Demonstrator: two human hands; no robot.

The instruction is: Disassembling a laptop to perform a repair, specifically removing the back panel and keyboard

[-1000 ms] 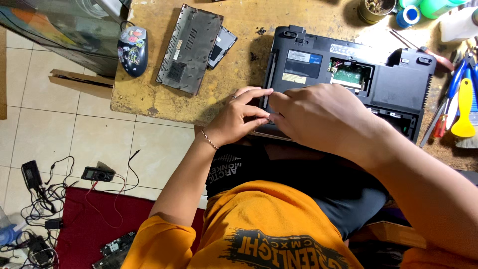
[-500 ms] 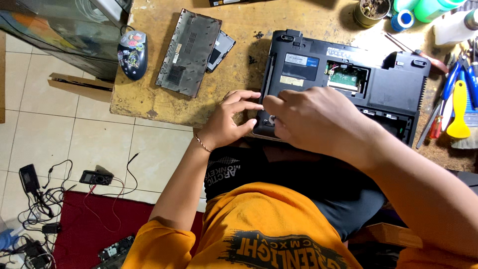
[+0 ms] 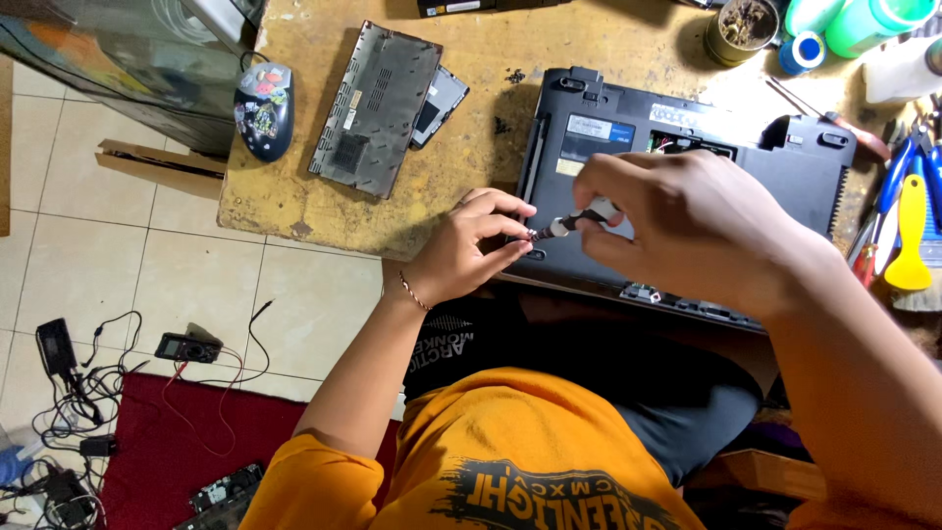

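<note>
Scanning from the left, I see a dark rounded computer mouse with colourful stickers (image 3: 263, 110) at the edge of the worn yellowish wooden worktop (image 3: 471, 196), then a flat dark-grey plastic laptop cover panel (image 3: 376, 108) lying loose, well apart from my hands.

My left hand (image 3: 461, 250) comes in from the lower left, fingers curled, thumb and forefinger pinching the thin metal tip of the small screwdriver with a black and silver handle (image 3: 567, 224). That tool is the thing in hand: it sits between both hands, just over the near left corner of the upturned black laptop base (image 3: 687, 147), and its long axis runs nearly level, tip to the left and handle rising slightly to the right.

My right hand (image 3: 692, 231) holds the handle end, fingers closed around it from above, so the right hand carries the tool while the left only steadies the tip. The two hands are close, nearly touching. I cannot tell whether the tip holds a screw; it is too small.

Farther right, the laptop's open compartment shows wiring, and beyond it lie a yellow plastic pry tool (image 3: 911, 231) and blue-handled pliers (image 3: 898, 172).
</note>
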